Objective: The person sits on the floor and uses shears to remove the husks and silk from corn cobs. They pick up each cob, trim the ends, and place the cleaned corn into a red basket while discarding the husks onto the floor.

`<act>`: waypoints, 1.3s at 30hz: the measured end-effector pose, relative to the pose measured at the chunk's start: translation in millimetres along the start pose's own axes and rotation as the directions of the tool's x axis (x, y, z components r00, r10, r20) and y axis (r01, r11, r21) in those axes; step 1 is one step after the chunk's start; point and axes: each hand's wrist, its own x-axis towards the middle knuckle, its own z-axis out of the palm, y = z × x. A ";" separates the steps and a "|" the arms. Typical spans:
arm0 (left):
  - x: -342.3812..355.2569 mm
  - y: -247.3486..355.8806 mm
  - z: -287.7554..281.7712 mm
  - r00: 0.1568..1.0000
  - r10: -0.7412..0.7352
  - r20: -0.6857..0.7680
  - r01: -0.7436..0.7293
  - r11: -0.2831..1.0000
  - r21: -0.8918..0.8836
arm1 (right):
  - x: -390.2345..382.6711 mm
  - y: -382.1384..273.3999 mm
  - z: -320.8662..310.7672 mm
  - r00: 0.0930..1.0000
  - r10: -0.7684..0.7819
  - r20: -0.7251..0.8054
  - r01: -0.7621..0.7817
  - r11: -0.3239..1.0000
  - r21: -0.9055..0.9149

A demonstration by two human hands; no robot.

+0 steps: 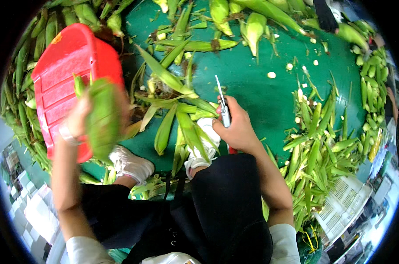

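Note:
My left hand (78, 115), smeared by motion, is closed around a green ear of corn in its husk (101, 121). It is raised in front of a red plastic piece (67, 83) with a curved rim and ribbed face. On the other side, my right hand (237, 121) grips a cutting tool (225, 112) with a narrow silver blade pointing up and away; its handle is mostly hidden in the fist. A bit of red shows just below that hand. Loose husk leaves (188, 125) lie between my hands, partly over one white shoe (204, 141).
Unshucked corn (25, 83) is heaped along the left, with more ears (254, 31) at the far side. Husk scraps (316, 154) pile up at right beside a white slatted crate (345, 202). Small cut pieces (271, 75) dot the green floor (252, 83). A person's dark sleeve (325, 17) reaches in at far right.

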 end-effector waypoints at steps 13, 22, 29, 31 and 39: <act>24.7 32.6 -5.6 0.954 0.267 -0.139 -0.053 0.603 0.796 | 219.4 98.7 -73.7 0.815 -0.035 -0.578 -0.288 0.841 -0.457; 122.2 -83.9 93.3 0.999 -0.020 0.032 0.036 0.791 -0.610 | 3.0 34.2 -13.3 0.980 0.196 -0.034 0.003 0.153 0.988; 119.8 -78.7 88.2 0.927 0.063 -0.370 -0.353 0.479 -0.804 | -12.4 26.2 1.1 0.954 -0.110 0.279 -0.298 -0.242 0.923; 103.2 -75.3 69.4 0.819 -0.126 -0.560 -0.395 0.583 -0.709 | -6.6 23.6 5.4 0.971 0.009 0.239 -0.239 -0.020 0.971; 60.5 -56.5 85.6 0.462 -0.184 -0.867 -0.545 0.712 -0.442 | 17.6 -11.8 60.8 0.999 -0.039 -0.034 0.048 0.951 0.307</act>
